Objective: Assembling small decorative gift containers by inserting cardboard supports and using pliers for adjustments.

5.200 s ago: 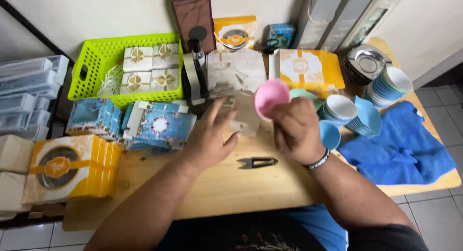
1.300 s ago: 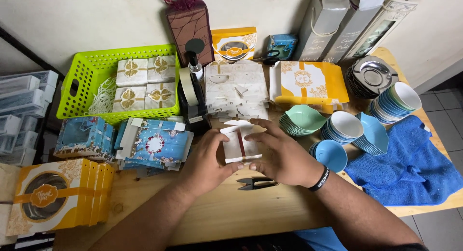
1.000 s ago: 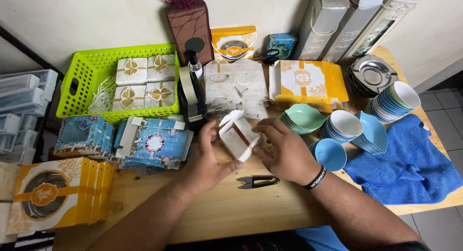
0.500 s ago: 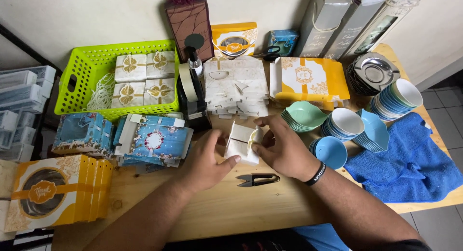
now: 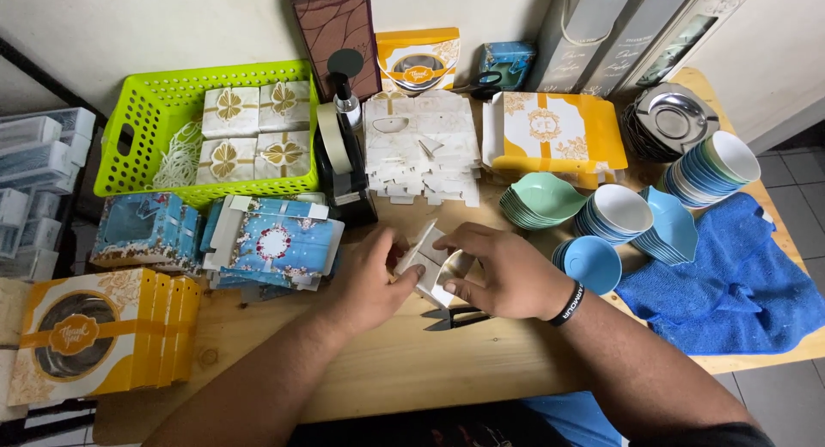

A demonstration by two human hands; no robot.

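Note:
Both of my hands grip a small white cardboard gift box [image 5: 432, 260], tilted, just above the wooden table [image 5: 412, 370]. My left hand [image 5: 371, 279] holds its left side with fingers curled on the flap. My right hand [image 5: 498, 271], a black band on the wrist, covers its right side. A small black thread snip [image 5: 460, 316] lies on the table under my right hand, partly hidden. Flat white box blanks [image 5: 421, 150] lie in a pile behind the box.
A lime green basket [image 5: 142, 133] with closed white boxes stands at the back left, a black tape dispenser [image 5: 344, 168] beside it. Blue flat boxes [image 5: 275, 245] and yellow boxes [image 5: 103, 339] lie left. Stacked bowls [image 5: 614, 219] and a blue cloth [image 5: 730, 275] sit right.
A pink bowl held five seconds ago is gone from my hands. Over the last second both hands have turned the white box and lowered it toward the table.

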